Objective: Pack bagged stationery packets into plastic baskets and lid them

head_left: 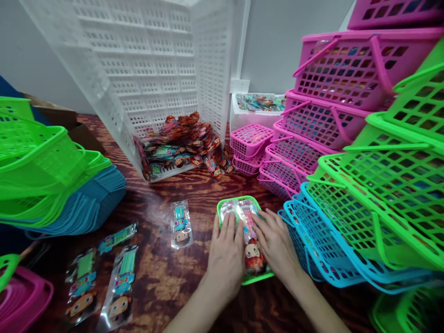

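In the head view a small green basket (258, 279) sits on the table in front of me, filled to its rim with flat clear packets. The top packet (253, 252) shows a cartoon face with red hair. Both palms face down on the packets. My left hand (226, 252) lies over the left side with fingers stretched out. From the right, my right hand (275, 243) rests its extended fingers on the same packets. Left of the basket, a loose packet (181, 224) with blue and green contents lies on the table.
A large white crate (156, 74) stands tipped on its side with a heap of packets (187, 143) spilling out. Stacked pink baskets (333, 69), green baskets (388, 152) and blue baskets (322, 245) rise close on the right. Nested baskets (83, 194) crowd the left, near several loose packets (123, 273).
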The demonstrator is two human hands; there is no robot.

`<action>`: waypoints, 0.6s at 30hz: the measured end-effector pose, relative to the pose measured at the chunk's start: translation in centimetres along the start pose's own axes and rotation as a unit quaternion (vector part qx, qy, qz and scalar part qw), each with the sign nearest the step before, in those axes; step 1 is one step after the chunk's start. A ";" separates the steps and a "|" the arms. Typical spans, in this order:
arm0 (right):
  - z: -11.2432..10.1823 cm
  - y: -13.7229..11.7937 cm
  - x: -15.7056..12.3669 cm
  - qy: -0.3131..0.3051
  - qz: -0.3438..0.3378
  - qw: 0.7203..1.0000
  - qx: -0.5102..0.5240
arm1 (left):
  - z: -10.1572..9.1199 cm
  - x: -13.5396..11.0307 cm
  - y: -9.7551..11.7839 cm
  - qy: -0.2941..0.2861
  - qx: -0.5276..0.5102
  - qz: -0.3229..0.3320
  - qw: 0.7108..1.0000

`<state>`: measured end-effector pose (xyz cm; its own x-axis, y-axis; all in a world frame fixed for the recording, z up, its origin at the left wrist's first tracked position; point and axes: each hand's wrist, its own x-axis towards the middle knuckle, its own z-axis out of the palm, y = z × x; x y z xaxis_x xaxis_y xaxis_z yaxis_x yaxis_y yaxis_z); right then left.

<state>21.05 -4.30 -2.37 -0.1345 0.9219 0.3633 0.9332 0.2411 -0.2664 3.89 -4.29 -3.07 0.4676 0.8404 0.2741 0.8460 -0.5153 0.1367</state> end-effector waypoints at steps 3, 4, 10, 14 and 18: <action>-0.3 0.7 -0.1 -0.021 0.010 1.000 -0.009 | -0.5 -0.2 -0.7 -0.007 -0.003 0.000 1.000; -0.4 0.9 -0.1 -0.028 0.008 1.000 -0.006 | -0.9 -0.1 -1.0 -0.012 -0.003 0.010 1.000; -0.5 1.4 0.8 -0.097 -0.009 0.995 0.022 | -3.1 3.6 -1.8 -0.121 0.085 0.100 0.984; 0.1 1.7 0.4 -0.112 0.019 0.993 0.016 | -2.9 4.5 -1.4 -0.146 0.129 0.144 0.970; 0.5 2.2 -0.1 -0.109 0.017 0.994 0.029 | -2.6 3.0 -1.8 -0.106 0.069 0.124 0.984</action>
<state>22.97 -3.74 -3.42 -0.1786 0.9719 0.1534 0.9187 0.2206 -0.3277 3.11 -1.28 -0.01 0.6946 0.7155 0.0752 0.7191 -0.6935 -0.0436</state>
